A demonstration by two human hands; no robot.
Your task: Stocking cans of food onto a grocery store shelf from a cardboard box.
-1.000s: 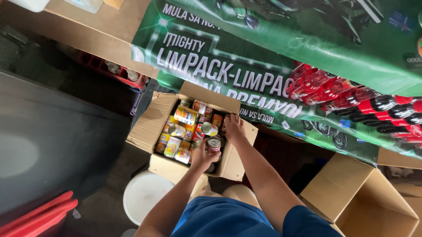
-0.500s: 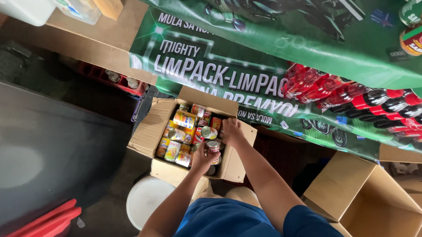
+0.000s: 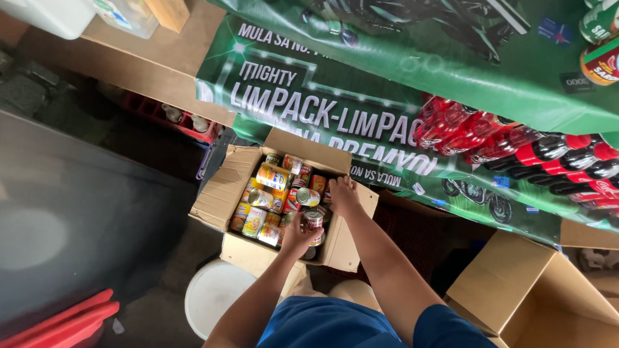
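Note:
An open cardboard box (image 3: 218, 198) holds several small tins with yellow, red and orange labels (image 3: 272, 177). My left hand (image 3: 296, 237) is at the box's near right corner, fingers closed around a red-labelled tin (image 3: 313, 219) standing among the others. My right hand (image 3: 343, 193) reaches into the box's right side, palm down, fingers resting on the tins by the wall; whether it grips one is hidden. Both bare forearms stretch out from blue sleeves.
A white round lid or bucket (image 3: 214, 297) sits under the box. An empty open cardboard box (image 3: 540, 300) stands at the right. A green printed banner (image 3: 402, 75) hangs behind, over a wooden shelf. A red crate (image 3: 177, 117) and red bars (image 3: 47, 334) lie left.
The view has drifted slightly. Both hands stay in the box in nearly the same places, the left still on the red-labelled tin.

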